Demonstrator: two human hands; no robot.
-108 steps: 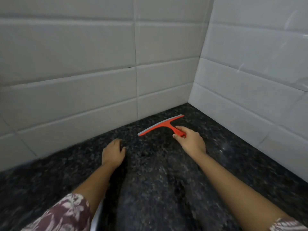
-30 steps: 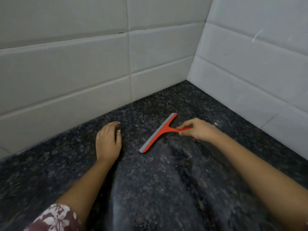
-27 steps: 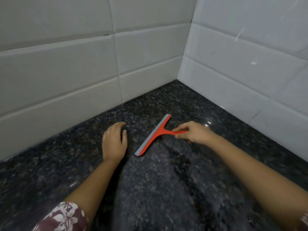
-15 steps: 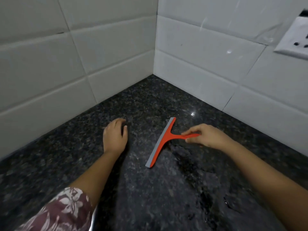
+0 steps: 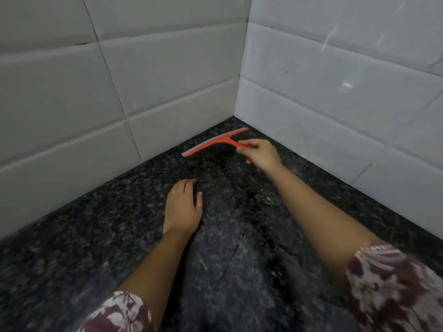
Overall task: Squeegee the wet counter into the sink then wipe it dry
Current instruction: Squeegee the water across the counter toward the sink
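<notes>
Counter (image 5: 107, 236) is glistening as the right hand (image 5: 262, 155), pinching the squeegee (image 5: 215, 145) handle, is carrying its blade from mid-counter back into the corner (image 5: 239, 119) ahead of the grip, likely starting another pull, left hand (image 5: 183, 208) resting relaxed.

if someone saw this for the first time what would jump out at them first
The bright orange squeegee stands out most, lying far back on the dark speckled counter near the corner where the two white tiled walls meet. The right hand grips its handle, while the left hand rests flat on the counter nearer the camera. Floral sleeves frame the bottom of the view.
</notes>
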